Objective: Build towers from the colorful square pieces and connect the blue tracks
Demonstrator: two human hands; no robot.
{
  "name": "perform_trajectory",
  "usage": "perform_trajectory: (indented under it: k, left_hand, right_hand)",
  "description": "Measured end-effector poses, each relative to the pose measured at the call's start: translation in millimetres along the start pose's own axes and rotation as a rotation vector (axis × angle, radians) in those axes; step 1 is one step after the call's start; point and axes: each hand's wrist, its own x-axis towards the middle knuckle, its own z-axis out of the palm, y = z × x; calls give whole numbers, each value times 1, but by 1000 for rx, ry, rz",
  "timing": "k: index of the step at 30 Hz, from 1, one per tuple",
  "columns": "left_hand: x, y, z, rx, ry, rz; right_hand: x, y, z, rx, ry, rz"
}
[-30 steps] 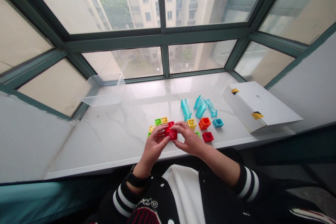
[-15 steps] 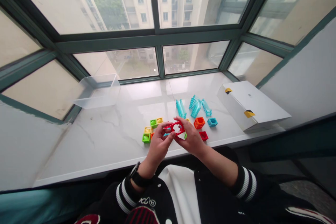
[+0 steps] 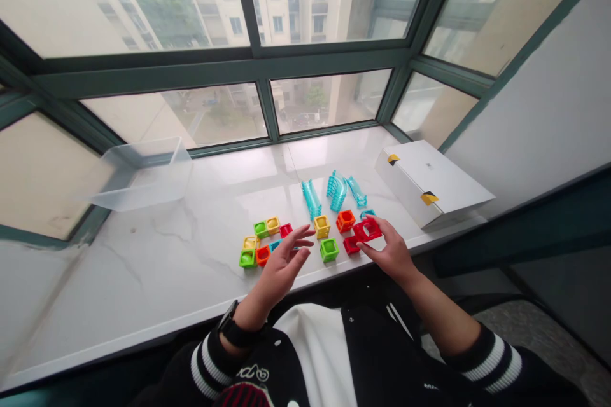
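Note:
My right hand [image 3: 390, 249] grips a red plastic block with a round hole [image 3: 367, 229] at the window sill's front. Just below it sits a red cube [image 3: 351, 245]. My left hand [image 3: 280, 270] hovers open, fingers spread, holding nothing, nearest a small red cube [image 3: 286, 230] and a blue piece [image 3: 274, 245]. Between my hands stand a green cube [image 3: 329, 250] and a yellow cube [image 3: 322, 226]. An orange cube [image 3: 345, 221] lies beyond them. More green, yellow and orange cubes [image 3: 255, 245] cluster at left.
Transparent teal track pieces [image 3: 311, 199] lie behind the cubes. A clear plastic bin [image 3: 143, 177] stands at the left of the white marble sill [image 3: 191, 254], and a white box [image 3: 427, 184] with yellow tape at the right. Window frames run along the back.
The red holed block has moved right with my right hand. My left hand has let go of it and opened. The view has swung slightly, and the cubes are more visible.

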Motion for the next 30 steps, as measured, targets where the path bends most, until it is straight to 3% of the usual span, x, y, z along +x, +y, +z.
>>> perform_trajectory:
  k: [7, 18, 30]
  left_hand:
    - [0, -14, -24, 28, 74, -83]
    - [-13, -4, -50, 41, 225, -179]
    - [-21, -24, -66, -30, 338, -199]
  right_hand:
    - [-30, 42, 15, -65, -56, 118]
    - [-34, 79, 53, -77, -136, 170]
    - [-41, 88, 63, 33, -131, 247]
